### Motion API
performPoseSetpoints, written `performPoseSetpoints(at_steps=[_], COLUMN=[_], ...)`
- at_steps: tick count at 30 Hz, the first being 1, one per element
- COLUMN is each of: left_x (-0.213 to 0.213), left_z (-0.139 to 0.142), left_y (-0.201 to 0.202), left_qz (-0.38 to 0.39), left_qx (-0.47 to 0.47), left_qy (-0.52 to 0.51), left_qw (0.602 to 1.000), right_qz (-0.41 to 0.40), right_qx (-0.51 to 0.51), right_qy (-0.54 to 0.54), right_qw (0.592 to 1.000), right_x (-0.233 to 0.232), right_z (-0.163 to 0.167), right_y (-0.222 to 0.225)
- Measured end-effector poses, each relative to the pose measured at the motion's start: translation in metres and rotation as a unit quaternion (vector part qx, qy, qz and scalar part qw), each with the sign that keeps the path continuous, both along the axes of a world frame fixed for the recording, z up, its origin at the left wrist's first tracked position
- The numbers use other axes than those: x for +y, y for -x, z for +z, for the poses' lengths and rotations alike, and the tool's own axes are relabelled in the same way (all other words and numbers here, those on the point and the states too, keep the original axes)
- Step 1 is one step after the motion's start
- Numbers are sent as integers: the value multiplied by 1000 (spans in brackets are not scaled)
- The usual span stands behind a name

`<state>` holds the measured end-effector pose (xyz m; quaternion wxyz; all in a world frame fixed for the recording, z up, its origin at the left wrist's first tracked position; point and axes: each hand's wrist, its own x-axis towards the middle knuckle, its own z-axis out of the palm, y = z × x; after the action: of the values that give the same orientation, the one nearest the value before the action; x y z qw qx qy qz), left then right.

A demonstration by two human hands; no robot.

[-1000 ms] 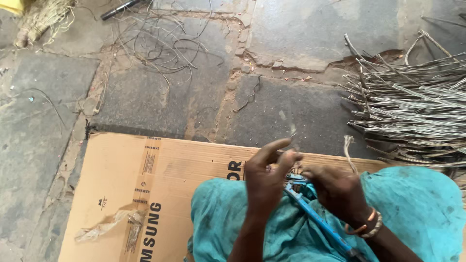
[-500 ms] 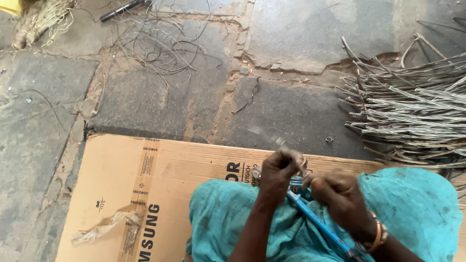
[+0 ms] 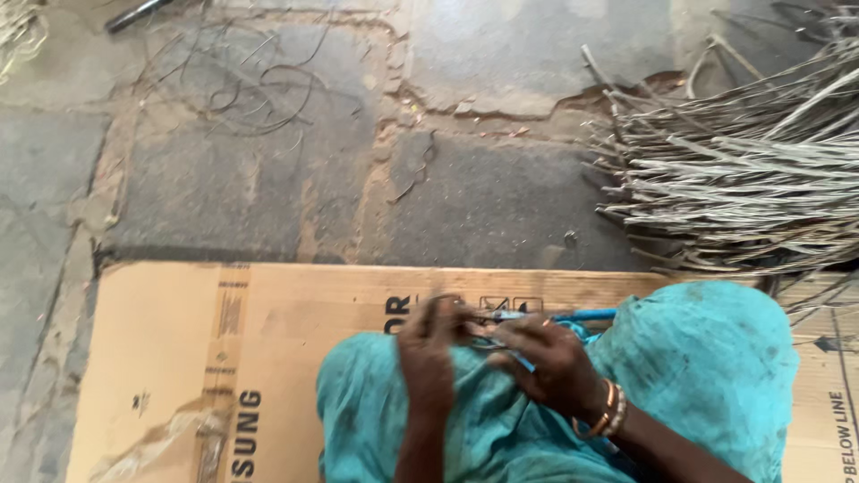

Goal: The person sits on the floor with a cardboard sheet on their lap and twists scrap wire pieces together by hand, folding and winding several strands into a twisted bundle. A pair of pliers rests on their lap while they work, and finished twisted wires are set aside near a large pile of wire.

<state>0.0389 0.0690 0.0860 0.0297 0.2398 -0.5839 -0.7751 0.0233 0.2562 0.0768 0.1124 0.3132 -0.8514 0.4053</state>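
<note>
Left hand (image 3: 428, 351), right hand (image 3: 553, 362): on blue-handled tool (image 3: 586, 315) | lap: teal cloth (image 3: 707, 358) | under: cardboard (image 3: 170, 340) | right: stick pile (image 3: 743, 170)

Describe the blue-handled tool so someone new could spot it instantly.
Start at the flattened cardboard sheet on the stone floor, then go to the teal cloth over the person's lap. There both hands meet, left hand and right hand. The blue-handled tool pokes out beside them, the only bright blue item.

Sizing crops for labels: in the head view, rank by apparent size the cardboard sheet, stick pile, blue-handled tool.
1. cardboard sheet
2. stick pile, cut off by the frame
3. blue-handled tool, mostly hidden by the hands
</note>
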Motion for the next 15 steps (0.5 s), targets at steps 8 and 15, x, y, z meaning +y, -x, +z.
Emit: performPoseSetpoints(at_steps=[8,15], left_x=[-32,-29], left_z=[-22,-30], left_y=[-13,-20], left_qz=[178,165], left_qx=[30,8], left_qy=[-15,-30], left_qw=[983,986], right_qz=[-219,-212], right_qx=[-125,-202], right_qy=[-199,-378], right_qw=[947,878], right_x=[42,30], right_z=[-40,-57], right_y=[136,143])
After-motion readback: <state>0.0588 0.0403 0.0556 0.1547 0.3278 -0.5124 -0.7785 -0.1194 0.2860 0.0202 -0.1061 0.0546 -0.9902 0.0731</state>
